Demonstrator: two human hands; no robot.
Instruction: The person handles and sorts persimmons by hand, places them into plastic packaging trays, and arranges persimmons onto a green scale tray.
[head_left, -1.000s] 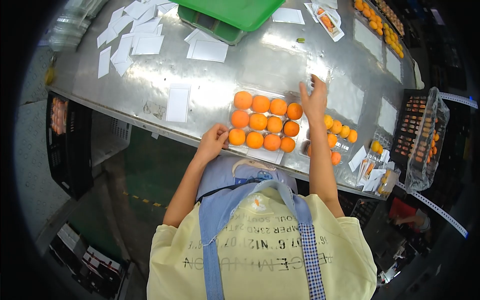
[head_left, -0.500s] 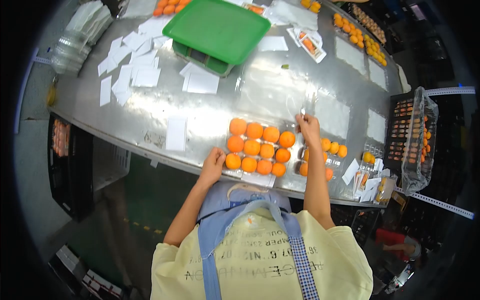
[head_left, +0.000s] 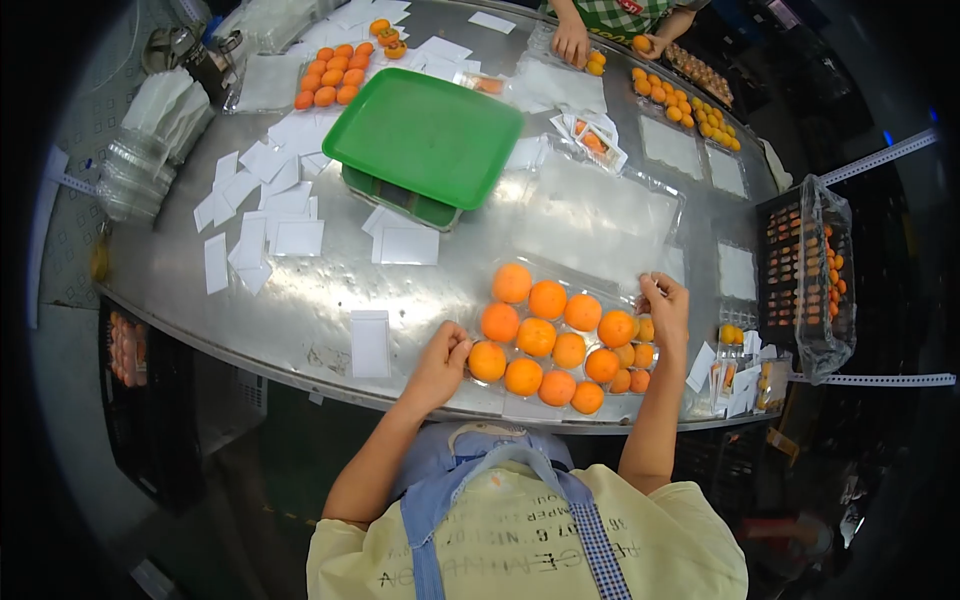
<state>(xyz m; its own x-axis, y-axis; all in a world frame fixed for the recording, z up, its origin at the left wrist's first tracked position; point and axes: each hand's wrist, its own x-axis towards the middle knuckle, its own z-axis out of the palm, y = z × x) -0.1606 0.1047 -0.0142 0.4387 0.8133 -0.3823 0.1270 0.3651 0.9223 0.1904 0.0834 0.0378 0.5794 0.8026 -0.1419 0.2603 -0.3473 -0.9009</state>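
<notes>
A clear plastic tray (head_left: 565,280) with rows of round orange fruit, which look like persimmons (head_left: 536,337), is in front of me at the near edge of the table. My left hand (head_left: 441,364) grips its left side, thumb and fingers closed together. At the far right corner, my right hand (head_left: 664,306) pinches the tray's edge. The tray sits tilted, its right side overlapping a second group of smaller orange fruit (head_left: 640,356). Behind it a clear plastic lid (head_left: 610,215) lies spread out, though where it joins the tray is hard to see.
A green tray (head_left: 425,140) rests on a stand at the centre. White cards (head_left: 290,235) lie scattered to the left; a single card (head_left: 370,345) is near my left hand. Across the table, a co-worker's hands (head_left: 571,42) handle fruit. A lined black crate (head_left: 800,280) stands at the right.
Both hands have moved right with the fruit tray, which now overlaps the neighbouring fruit and looks raised. The view has shifted, and a co-worker's hands now show at the top.
</notes>
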